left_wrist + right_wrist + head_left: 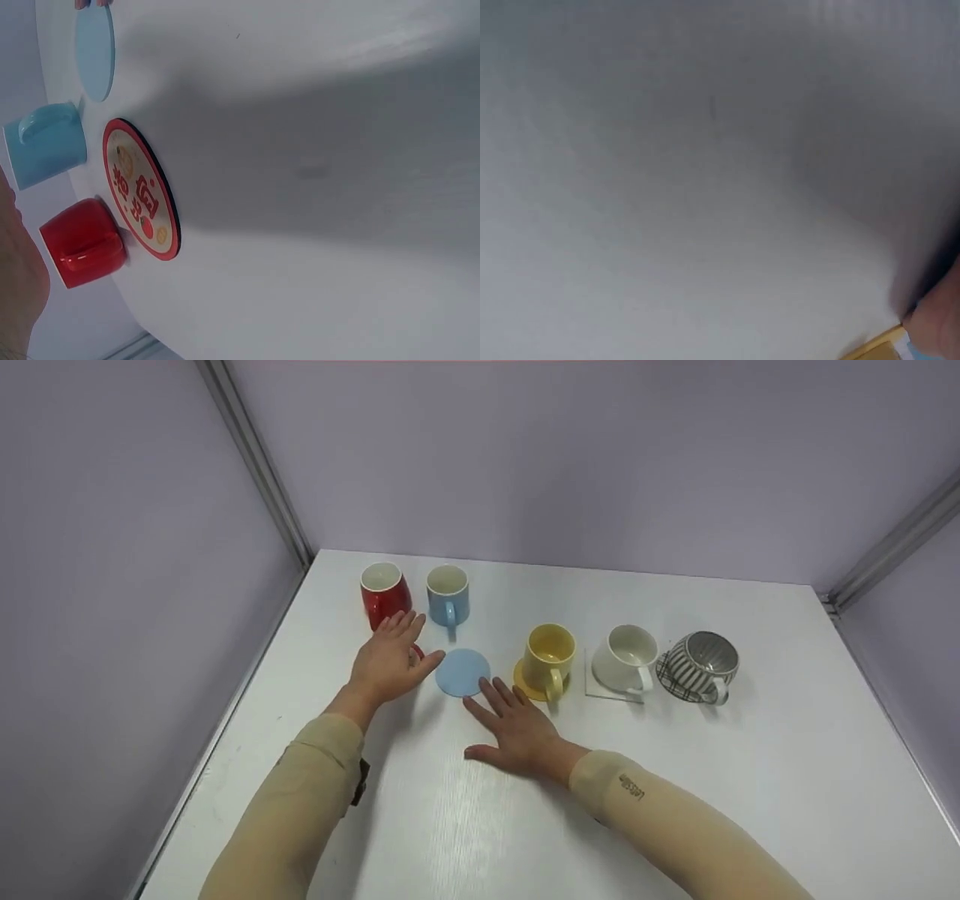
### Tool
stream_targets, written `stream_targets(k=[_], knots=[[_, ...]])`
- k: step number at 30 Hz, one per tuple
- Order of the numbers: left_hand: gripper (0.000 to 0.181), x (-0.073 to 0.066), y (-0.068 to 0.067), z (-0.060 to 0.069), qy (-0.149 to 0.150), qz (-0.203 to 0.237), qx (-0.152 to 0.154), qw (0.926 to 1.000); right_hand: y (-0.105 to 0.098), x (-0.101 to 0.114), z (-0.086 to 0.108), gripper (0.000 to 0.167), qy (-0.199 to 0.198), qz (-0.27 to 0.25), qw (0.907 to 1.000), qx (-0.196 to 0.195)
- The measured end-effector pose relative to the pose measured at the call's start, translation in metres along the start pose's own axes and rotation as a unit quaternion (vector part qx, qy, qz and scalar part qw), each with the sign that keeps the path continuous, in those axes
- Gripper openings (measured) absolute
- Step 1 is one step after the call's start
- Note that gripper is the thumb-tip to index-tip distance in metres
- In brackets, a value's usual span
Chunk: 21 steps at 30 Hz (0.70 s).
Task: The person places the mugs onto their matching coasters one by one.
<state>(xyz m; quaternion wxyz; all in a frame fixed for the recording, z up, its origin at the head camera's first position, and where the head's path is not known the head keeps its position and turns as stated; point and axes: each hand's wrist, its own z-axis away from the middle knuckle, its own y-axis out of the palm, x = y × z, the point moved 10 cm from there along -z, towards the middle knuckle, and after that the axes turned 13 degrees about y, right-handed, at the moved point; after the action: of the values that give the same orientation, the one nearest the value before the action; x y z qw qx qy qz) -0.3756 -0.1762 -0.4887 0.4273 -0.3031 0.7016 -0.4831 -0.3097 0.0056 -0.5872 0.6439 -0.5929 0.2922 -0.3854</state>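
In the head view my left hand (388, 661), fingers stretched out, is above the table just in front of the red mug (385, 594). It hides most of a round red-rimmed coaster (141, 189), which the left wrist view shows lying flat with printed characters and little pictures. My right hand (523, 733) is spread, its fingertips at the near edge of the round light-blue coaster (463, 673); whether they touch it I cannot tell. Nothing is held in either hand. Behind that coaster stands the light-blue mug (448, 598), handle toward me.
Right of the blue coaster a yellow mug (550, 652) stands on a yellow coaster (529, 687). Farther right, a white mug (624, 660) sits on a square coaster (611, 694), and a striped mug (697, 666) on a round patterned coaster (675, 688). Pale walls enclose the white table (450, 825).
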Motion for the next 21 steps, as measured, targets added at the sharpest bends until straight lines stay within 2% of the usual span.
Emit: stream_targets(k=[5,11,16,21], knots=[[0.085,-0.001,0.004,-0.012,-0.006,0.0,0.0,1.0,0.002,-0.002,-0.001,0.093,0.004,0.002,1.0,-0.005],[0.086,0.007,0.005,-0.022,-0.055,0.034,-0.008,0.9979,0.005,-0.002,-0.002,0.093,0.011,0.001,0.9999,-0.003],[0.086,0.011,0.004,-0.029,-0.095,0.088,-0.048,0.9903,0.005,-0.002,-0.002,0.093,0.006,-0.007,0.9998,-0.016],[0.076,0.011,0.002,-0.038,-0.119,0.142,-0.1,0.9776,0.003,-0.003,-0.001,0.091,-0.009,-0.01,0.9987,-0.048]])
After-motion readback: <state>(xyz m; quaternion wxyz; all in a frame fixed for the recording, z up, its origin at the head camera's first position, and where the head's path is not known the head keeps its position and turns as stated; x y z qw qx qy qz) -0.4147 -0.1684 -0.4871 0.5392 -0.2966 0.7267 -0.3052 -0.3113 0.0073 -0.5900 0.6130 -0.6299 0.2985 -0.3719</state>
